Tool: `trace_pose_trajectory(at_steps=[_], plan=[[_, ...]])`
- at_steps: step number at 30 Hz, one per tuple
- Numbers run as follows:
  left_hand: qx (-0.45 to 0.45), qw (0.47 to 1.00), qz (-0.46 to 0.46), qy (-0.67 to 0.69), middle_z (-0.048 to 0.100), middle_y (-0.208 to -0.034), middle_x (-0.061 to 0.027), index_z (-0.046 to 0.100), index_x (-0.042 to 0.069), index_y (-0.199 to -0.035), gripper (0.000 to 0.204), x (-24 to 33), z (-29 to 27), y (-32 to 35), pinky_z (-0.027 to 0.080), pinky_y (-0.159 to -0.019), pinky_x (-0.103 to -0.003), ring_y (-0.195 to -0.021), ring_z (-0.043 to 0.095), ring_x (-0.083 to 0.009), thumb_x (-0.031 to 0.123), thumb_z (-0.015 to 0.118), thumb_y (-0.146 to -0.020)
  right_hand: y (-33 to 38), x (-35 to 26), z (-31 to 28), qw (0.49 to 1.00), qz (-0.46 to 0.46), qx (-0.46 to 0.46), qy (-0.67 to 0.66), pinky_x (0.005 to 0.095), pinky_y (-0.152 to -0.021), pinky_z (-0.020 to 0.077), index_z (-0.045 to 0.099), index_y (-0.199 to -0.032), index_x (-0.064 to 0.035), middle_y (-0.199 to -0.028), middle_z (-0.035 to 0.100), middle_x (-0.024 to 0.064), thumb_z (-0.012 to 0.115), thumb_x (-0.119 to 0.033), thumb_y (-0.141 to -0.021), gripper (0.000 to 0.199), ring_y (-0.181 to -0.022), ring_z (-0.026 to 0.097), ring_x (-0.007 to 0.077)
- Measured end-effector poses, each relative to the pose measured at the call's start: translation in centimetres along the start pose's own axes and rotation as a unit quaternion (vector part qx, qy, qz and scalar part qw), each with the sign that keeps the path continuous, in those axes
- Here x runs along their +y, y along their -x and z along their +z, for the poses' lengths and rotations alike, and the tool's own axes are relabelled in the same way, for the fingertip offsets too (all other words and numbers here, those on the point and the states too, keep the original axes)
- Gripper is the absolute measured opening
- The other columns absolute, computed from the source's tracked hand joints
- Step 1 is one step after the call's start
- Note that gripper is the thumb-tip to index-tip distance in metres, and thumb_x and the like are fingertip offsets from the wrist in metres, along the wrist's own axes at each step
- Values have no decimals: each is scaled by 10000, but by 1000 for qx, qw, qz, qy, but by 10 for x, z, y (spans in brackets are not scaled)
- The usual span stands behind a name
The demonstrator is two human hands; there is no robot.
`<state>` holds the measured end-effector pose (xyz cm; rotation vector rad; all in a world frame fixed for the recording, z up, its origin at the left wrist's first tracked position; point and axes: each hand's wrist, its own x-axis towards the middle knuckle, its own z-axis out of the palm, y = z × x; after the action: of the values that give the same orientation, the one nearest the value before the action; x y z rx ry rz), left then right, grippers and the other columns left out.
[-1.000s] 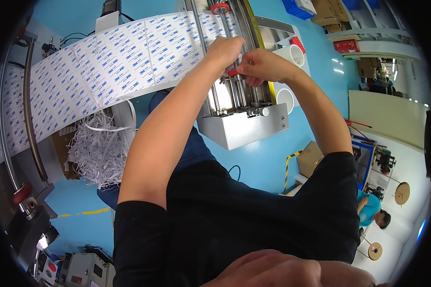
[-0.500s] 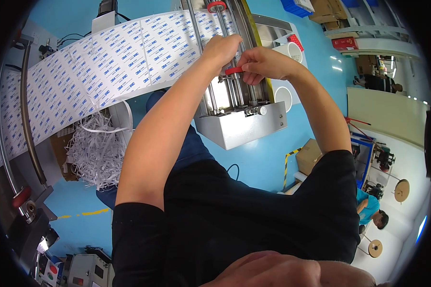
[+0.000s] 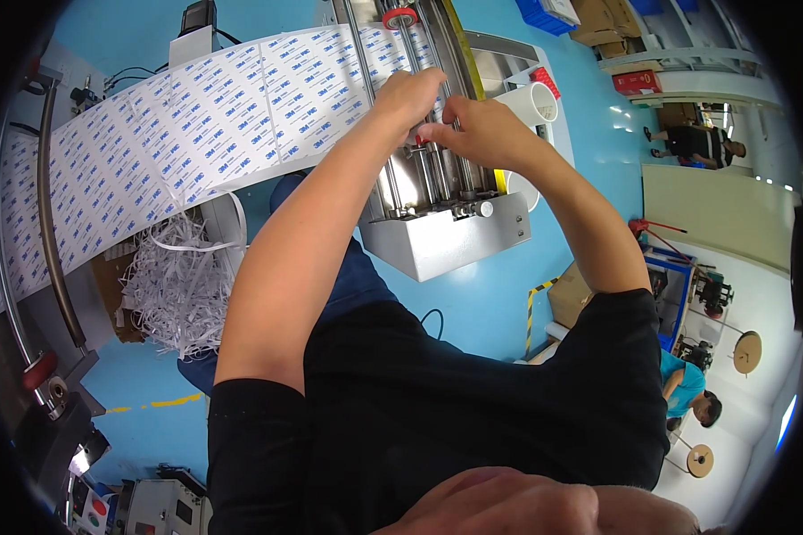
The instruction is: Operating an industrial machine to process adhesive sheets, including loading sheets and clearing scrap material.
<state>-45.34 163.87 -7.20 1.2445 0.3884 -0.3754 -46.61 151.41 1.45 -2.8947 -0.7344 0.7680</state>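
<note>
A long white sheet (image 3: pixel 232 102) with blue print runs from the left into a metal machine with a silver end housing (image 3: pixel 446 234). On one of the machine's steel rods sits a red-rimmed wheel (image 3: pixel 422 140). My right hand (image 3: pixel 486 129) closes over this wheel from the right, its thumb lying along the rim. Most of the wheel is hidden under the fingers. Just beyond, my left hand (image 3: pixel 409 95) is closed at the rods above the sheet's end; what its fingertips grip is hidden. Farther up, another red wheel (image 3: pixel 399 18) sits on the rod.
Below the sheet lies a heap of shredded white strips (image 3: pixel 174 290). White tubes (image 3: pixel 535 104) stand right of the machine. At far left are a roller bar (image 3: pixel 49 214) and frame. A cardboard box (image 3: pixel 572 292) sits on the blue floor. Other people are in the right background.
My right hand has turned and shifted slightly left, covering more of the red wheel. My left hand stays nearly in place. A background person at right shows more fully.
</note>
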Motion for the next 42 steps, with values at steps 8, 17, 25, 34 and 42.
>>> trace_pose_trajectory(at_steps=[8, 17, 25, 34, 42], plan=[[11, 999, 16, -30, 514, -748, -67, 585, -1, -891, 368, -6, 7, -16, 392, -567, -319, -616, 454, -149, 360, 569, -815, -8, -5, 8, 993, -67, 17, 101, 454, -690, 495, 656, -833, -22, -730, 652, 187, 585, -460, -811, 445, -695, 632, 370], [-49, 997, -6, 52, 473, -581, 3, 582, 85, -765, 261, 6, 4, 11, 323, -522, -266, -542, 428, -106, 338, 557, -825, -12, 1, 4, 998, -15, -37, 45, 396, -697, 513, 677, -739, -25, -649, 656, 147, 550, -354, -786, 356, -705, 662, 310], [-47, 998, -14, 49, 560, -624, -24, 586, 84, -758, 282, 12, 4, 15, 336, -561, -254, -546, 451, -114, 359, 561, -818, -12, 3, -8, 993, -26, -96, 62, 374, -658, 512, 658, -655, -42, -582, 638, 114, 487, -298, -792, 337, -617, 651, 274], [-56, 997, -28, 43, 595, -663, -57, 587, 66, -775, 288, 0, -1, -5, 384, -595, -277, -584, 498, -139, 345, 548, -835, -2, -3, -3, 998, -24, -30, 59, 399, -707, 510, 684, -760, -31, -690, 657, 151, 558, -525, -804, 512, -729, 654, 319], [-35, 996, -23, 85, 546, -643, -39, 575, 70, -838, 270, 3, 3, 9, 369, -546, -290, -575, 485, -135, 335, 530, -852, -7, -10, 10, 996, -28, -11, 86, 425, -745, 505, 690, -839, -37, -811, 671, 173, 565, -432, -792, 417, -814, 649, 348]])
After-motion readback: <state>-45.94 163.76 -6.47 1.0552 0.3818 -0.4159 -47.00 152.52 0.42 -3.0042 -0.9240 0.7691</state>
